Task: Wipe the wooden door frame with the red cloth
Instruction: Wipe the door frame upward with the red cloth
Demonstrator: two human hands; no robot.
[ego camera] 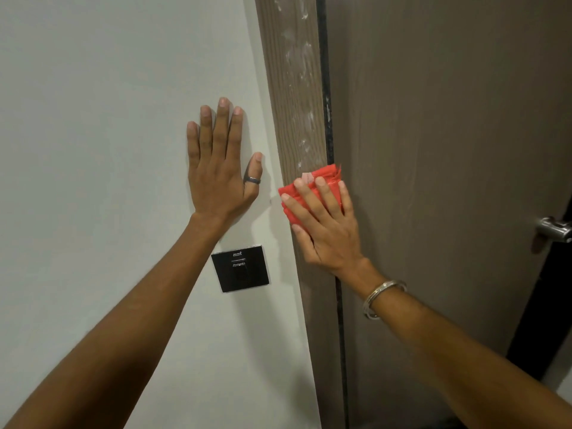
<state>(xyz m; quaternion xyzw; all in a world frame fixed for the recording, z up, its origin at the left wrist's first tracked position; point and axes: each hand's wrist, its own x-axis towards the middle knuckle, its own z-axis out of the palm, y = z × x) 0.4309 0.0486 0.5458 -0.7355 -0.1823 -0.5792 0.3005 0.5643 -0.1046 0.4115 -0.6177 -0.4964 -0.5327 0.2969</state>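
Head view: right hand [328,232] presses red cloth [325,175] flat to wooden door frame [295,100], left hand [216,181] spread.

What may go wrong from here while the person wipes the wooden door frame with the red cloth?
1. White smears run up the brown wooden door frame above the folded red cloth; the cloth may spread them further.
2. The cloth's left corner seems to reach the white wall, so residue may mark it.
3. The left hand presses flat on that wall, above a black square switch panel; it may leave prints.
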